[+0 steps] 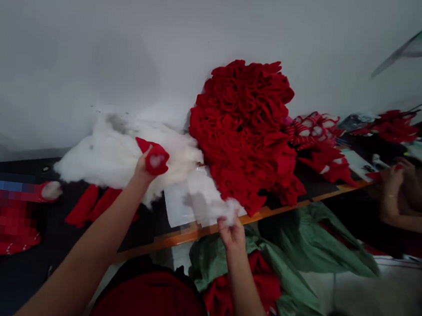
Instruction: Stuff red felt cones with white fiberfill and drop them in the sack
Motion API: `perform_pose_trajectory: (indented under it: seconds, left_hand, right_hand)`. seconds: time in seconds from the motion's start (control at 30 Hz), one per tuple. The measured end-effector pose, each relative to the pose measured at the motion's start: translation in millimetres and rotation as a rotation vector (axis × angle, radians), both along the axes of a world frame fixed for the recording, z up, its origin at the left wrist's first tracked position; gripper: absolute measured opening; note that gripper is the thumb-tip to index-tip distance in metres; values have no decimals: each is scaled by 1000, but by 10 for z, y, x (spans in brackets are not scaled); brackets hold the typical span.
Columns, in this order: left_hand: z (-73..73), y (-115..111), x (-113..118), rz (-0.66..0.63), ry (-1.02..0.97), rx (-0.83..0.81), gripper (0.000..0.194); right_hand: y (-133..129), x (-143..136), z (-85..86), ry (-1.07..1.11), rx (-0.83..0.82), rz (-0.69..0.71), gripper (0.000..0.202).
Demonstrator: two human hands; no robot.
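Observation:
My left hand (pixel 143 167) is closed around a small red fabric piece (pixel 157 160), whose opening faces up with white stuffing showing inside. Pinched in the fingers of my right hand (pixel 232 233) is a tuft of white stuffing (pixel 229 211), near the front edge of the table. A big heap of white stuffing (pixel 99 149) lies behind and to the left of the red piece. White paper sheets (pixel 179 206) rest on the table between my hands.
A tall pile of red fabric pieces (pixel 244 131) leans on the wall. Red pieces (pixel 87 205) lie at left. Green sacks (pixel 315 239) with red fabric hang below the orange table edge (pixel 178 238). Striped red items (pixel 312 129) and a person's hands (pixel 398 172) are at right.

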State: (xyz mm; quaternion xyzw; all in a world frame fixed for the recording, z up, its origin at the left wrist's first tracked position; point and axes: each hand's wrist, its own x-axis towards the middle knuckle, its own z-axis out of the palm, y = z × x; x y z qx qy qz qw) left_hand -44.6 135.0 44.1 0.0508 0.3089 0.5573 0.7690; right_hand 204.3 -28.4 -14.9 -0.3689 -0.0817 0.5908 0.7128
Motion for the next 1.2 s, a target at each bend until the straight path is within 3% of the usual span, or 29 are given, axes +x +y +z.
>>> perform_pose_trajectory:
  seconds: [0.13,0.27,0.4,0.5,0.63,0.77,0.83,0.93,1.0,1.1,1.2]
  left_hand:
    - [35,-44,-103,60,37,-47,18]
    - [35,-375,31,-13,-56,-97,23]
    - [131,-606,199,-77,-87,-149,24]
    - [211,-715,293,-148,-95,-143,26]
    - [270,-839,363,-196,-110,-138,23]
    - [262,-925,371,-208,-138,-130,22]
    - [253,-955,366,-229,-132,-116,22]
    - [257,-983,375,-246,-117,-104,23]
    - [270,-993,400,-260,-106,-93,22]
    - [286,-1022,440,-318,-32,-88,21]
    - [273,-1095,432,-216,163,-7,19]
  right_hand:
    - [-42,-37,109,72,-55,-51,21]
    - [-24,-249,464,55,41,20,27]
    - [51,-531,803,-25,188,123,31]
    - [121,-756,857,-310,281,226,28]
    - [138,-970,799,-897,357,324,30]
    - [86,-1019,803,-1345,428,165,27]
    - [85,-1004,808,-1442,378,89,27]
    - [136,-979,777,-1259,250,56,46]
    - [185,-976,736,-1029,182,147,58]
    - [241,-984,671,-829,111,320,45]
    - [274,-969,628,-736,65,257,32]
